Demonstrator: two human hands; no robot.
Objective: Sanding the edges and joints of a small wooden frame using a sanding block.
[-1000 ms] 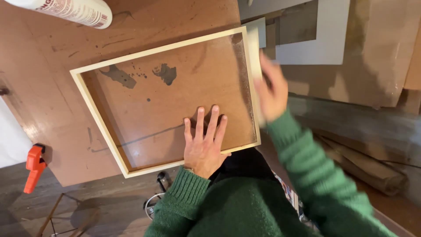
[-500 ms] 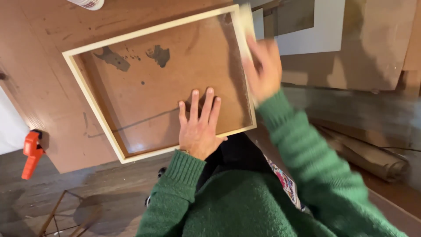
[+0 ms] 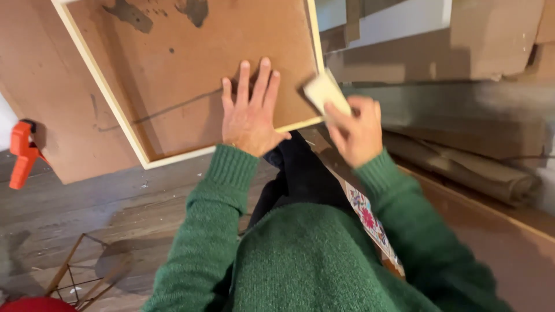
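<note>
A pale wooden frame [image 3: 104,86] lies on a brown board table [image 3: 40,86]. My left hand [image 3: 250,112] presses flat inside the frame near its front rail, fingers spread. My right hand [image 3: 358,130] holds a small pale sanding block [image 3: 325,92] at the frame's front right corner. Both arms are in green knitted sleeves.
An orange clamp [image 3: 20,151] grips the table's left edge. Brown boards [image 3: 491,34] and a rolled brown sheet [image 3: 474,167] lie on the right. A wire frame [image 3: 81,271] and a red object [image 3: 34,304] are on the wooden floor below.
My right hand slid with the block down the frame's right rail to its front corner. The view tilted down, so the frame sits higher in the picture. My left hand stayed flat.
</note>
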